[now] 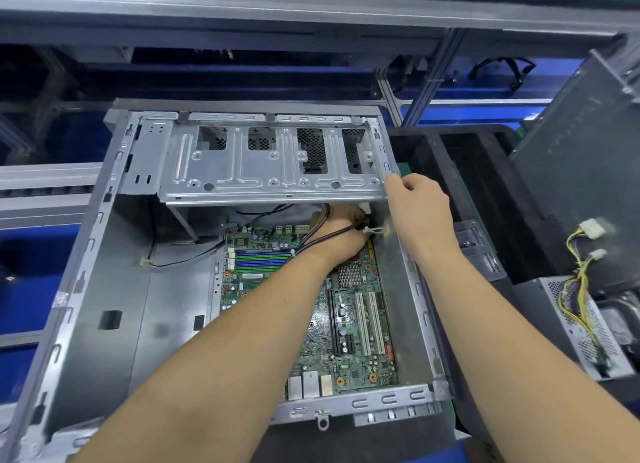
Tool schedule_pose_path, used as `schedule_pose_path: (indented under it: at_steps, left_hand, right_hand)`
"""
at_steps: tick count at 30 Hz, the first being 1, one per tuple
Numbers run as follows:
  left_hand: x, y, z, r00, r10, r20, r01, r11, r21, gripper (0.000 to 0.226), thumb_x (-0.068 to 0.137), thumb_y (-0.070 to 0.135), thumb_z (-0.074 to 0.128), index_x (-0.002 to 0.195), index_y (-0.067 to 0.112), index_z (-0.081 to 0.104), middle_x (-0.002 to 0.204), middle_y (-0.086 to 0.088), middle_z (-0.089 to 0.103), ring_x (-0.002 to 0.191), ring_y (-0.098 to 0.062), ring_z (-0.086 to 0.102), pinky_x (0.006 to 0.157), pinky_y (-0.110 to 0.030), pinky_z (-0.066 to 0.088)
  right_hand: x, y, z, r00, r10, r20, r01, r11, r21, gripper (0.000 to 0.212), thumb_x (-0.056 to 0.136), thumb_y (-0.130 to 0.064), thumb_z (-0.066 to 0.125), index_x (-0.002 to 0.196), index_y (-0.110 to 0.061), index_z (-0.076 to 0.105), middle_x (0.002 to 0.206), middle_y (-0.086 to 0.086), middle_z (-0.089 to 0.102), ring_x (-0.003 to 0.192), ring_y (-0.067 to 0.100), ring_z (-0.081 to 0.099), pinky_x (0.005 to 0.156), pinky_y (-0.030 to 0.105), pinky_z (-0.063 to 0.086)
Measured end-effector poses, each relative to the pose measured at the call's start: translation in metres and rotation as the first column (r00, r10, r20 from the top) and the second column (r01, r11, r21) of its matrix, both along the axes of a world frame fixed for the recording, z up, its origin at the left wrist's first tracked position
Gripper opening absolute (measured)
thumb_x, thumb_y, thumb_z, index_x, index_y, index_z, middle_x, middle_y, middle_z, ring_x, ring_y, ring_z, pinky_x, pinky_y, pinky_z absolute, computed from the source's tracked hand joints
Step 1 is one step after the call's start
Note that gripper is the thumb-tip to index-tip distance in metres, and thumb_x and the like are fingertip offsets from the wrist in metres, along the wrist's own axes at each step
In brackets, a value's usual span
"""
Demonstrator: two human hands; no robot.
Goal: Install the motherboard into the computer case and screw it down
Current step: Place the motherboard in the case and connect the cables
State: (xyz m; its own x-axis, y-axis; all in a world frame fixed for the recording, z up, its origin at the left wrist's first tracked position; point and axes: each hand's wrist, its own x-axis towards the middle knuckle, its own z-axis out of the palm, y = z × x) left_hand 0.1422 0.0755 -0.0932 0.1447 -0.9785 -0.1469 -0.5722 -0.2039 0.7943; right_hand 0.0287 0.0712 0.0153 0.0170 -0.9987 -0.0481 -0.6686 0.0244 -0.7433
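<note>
Left hand (341,227): forearm extended forward, fingers curled, partly hidden; right hand (417,199): arm extended forward, fingers curled, knuckles up.

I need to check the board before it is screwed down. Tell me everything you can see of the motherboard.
The motherboard is a green circuit board lying flat on the floor of the open computer case, toward its right side. It carries blue and green memory slots, a finned silver heatsink, white and black expansion slots and silver rear ports at the near edge. The left forearm crosses over it, and the left hand holds black cables above its far right corner.
</note>
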Motion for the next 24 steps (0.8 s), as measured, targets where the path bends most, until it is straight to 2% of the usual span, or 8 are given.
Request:
schedule_pose_path:
  at_steps: [4, 8, 11, 14, 17, 20, 24]
  left_hand:
    - [-0.002, 0.001, 0.000, 1.000, 0.002, -0.004, -0.002, 1.000, 0.004, 0.018, 0.082, 0.037, 0.062, 0.070, 0.023, 0.067, 0.063, 0.000, 0.065, 0.067, -0.028, 0.064, 0.058, -0.035, 0.054]
    - [-0.003, -0.001, -0.002, 1.000, -0.010, 0.029, 0.010, 1.000, 0.010, 0.013, 0.084, 0.026, 0.060, 0.075, 0.020, 0.069, 0.067, -0.005, 0.066, 0.070, -0.034, 0.064, 0.059, -0.041, 0.057]
    - [-0.004, 0.000, -0.002, 0.999, -0.022, 0.043, 0.022, 1.000, 0.002, 0.012, 0.081, 0.023, 0.059, 0.075, 0.020, 0.069, 0.066, -0.003, 0.066, 0.070, -0.035, 0.062, 0.059, -0.037, 0.053]
    - [-0.003, 0.002, -0.002, 0.984, -0.046, 0.174, 0.053, 0.998, -0.036, 0.012, 0.077, 0.024, 0.056, 0.070, 0.022, 0.065, 0.069, 0.004, 0.063, 0.078, -0.027, 0.059, 0.074, -0.035, 0.047]
    - [-0.005, 0.002, -0.004, 0.964, -0.034, 0.264, 0.045, 0.998, -0.036, 0.011, 0.074, 0.029, 0.051, 0.069, 0.027, 0.061, 0.078, 0.008, 0.061, 0.091, -0.024, 0.054, 0.089, -0.037, 0.029]
    - [-0.005, -0.001, -0.009, 0.960, -0.016, 0.281, 0.016, 1.000, 0.001, 0.010, 0.073, 0.034, 0.051, 0.069, 0.032, 0.061, 0.086, 0.008, 0.062, 0.098, -0.026, 0.053, 0.095, -0.040, 0.026]
    - [-0.006, -0.001, -0.010, 0.964, -0.014, 0.265, 0.011, 1.000, 0.010, 0.008, 0.074, 0.037, 0.055, 0.066, 0.036, 0.058, 0.085, 0.010, 0.062, 0.098, -0.025, 0.053, 0.094, -0.040, 0.027]
  right_hand:
    - [-0.001, -0.001, -0.001, 1.000, 0.004, -0.008, -0.004, 1.000, -0.008, 0.037, 0.095, -0.034, 0.046, 0.066, -0.019, 0.028, 0.060, -0.005, 0.031, 0.055, 0.014, 0.027, 0.052, 0.034, 0.023]
    - [-0.001, -0.002, -0.002, 1.000, -0.001, -0.012, 0.001, 1.000, -0.023, 0.037, 0.094, -0.032, 0.047, 0.065, -0.019, 0.029, 0.059, -0.005, 0.030, 0.054, 0.014, 0.026, 0.052, 0.035, 0.023]
    - [-0.001, -0.003, -0.003, 1.000, 0.011, 0.004, -0.011, 1.000, -0.024, 0.036, 0.094, -0.032, 0.047, 0.065, -0.018, 0.029, 0.060, -0.004, 0.031, 0.057, 0.016, 0.027, 0.053, 0.035, 0.022]
    - [-0.001, -0.004, -0.004, 1.000, 0.011, 0.007, -0.010, 1.000, -0.017, 0.035, 0.093, -0.033, 0.047, 0.066, -0.018, 0.030, 0.062, -0.003, 0.033, 0.059, 0.017, 0.029, 0.053, 0.036, 0.024]
    - [-0.002, -0.004, -0.005, 1.000, 0.010, 0.018, -0.010, 1.000, -0.010, 0.035, 0.093, -0.033, 0.047, 0.066, -0.017, 0.032, 0.063, -0.002, 0.035, 0.060, 0.018, 0.031, 0.054, 0.036, 0.026]
    - [-0.002, -0.005, -0.007, 1.000, 0.013, 0.016, -0.013, 1.000, -0.010, 0.035, 0.094, -0.033, 0.047, 0.066, -0.017, 0.032, 0.063, -0.002, 0.036, 0.061, 0.018, 0.032, 0.054, 0.036, 0.026]
    - [-0.003, -0.005, -0.008, 1.000, 0.021, 0.022, -0.021, 1.000, -0.008, 0.035, 0.094, -0.034, 0.046, 0.067, -0.018, 0.032, 0.063, -0.003, 0.036, 0.060, 0.017, 0.033, 0.054, 0.035, 0.027]
